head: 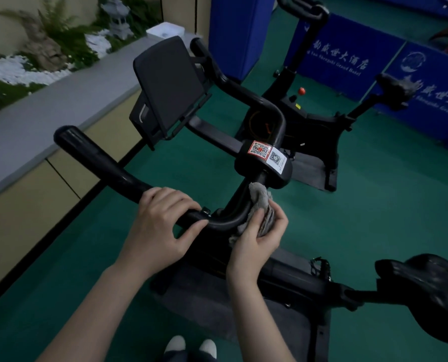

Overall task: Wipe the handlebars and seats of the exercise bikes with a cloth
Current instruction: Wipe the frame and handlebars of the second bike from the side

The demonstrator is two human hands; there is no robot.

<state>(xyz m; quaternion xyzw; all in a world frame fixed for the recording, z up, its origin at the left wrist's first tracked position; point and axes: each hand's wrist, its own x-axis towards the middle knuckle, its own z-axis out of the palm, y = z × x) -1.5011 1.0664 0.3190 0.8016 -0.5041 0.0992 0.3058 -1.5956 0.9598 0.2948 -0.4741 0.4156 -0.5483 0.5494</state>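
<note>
A black exercise bike stands in front of me, its handlebar (102,160) looping from lower left up to the far right. My left hand (162,220) grips the near bar, fingers curled over it. My right hand (259,236) holds a grey cloth (259,202) bunched against the bar's bend just below the stem with two QR stickers (267,152). The bike's black seat (437,291) is at the lower right. A dark screen (168,84) sits above the bars.
A second black bike (303,111) stands behind on the green floor, with its seat (395,87) at the right. Blue padded barriers (348,61) line the back. A grey ledge (34,118) with plants and white stones runs along the left. My shoes (191,347) show at the bottom.
</note>
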